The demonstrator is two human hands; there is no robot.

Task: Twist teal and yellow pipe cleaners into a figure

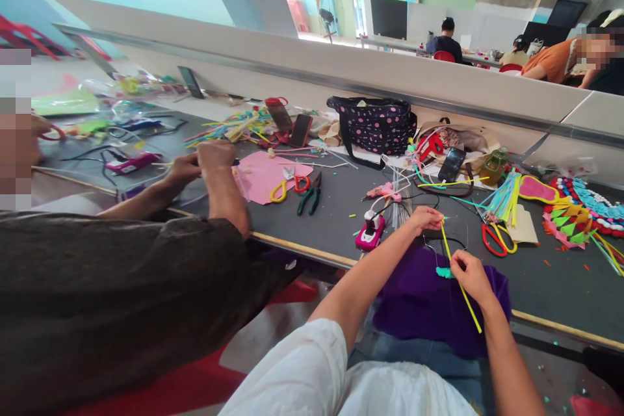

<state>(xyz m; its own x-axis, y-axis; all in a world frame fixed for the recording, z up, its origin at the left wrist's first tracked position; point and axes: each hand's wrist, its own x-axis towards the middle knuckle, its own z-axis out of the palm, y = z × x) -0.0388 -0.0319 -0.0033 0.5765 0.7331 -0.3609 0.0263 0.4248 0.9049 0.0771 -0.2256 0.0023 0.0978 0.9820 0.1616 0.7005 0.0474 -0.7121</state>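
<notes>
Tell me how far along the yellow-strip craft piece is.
Done: finished multicoloured pieces lie at the table's right. In hand: left hand and right hand pinch a yellow strip beside a teal bit, over purple cloth. Left: a loose bundle of strips.

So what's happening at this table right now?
The person wearing the camera holds a yellow strip between both hands: the left hand pinches its upper end, and the right hand grips it lower down, beside a small teal piece, over purple cloth on the lap. To their left, a co-worker's hands work near a pink sheet. Scissors, a glue gun and coloured strips lie across the dark table.
</notes>
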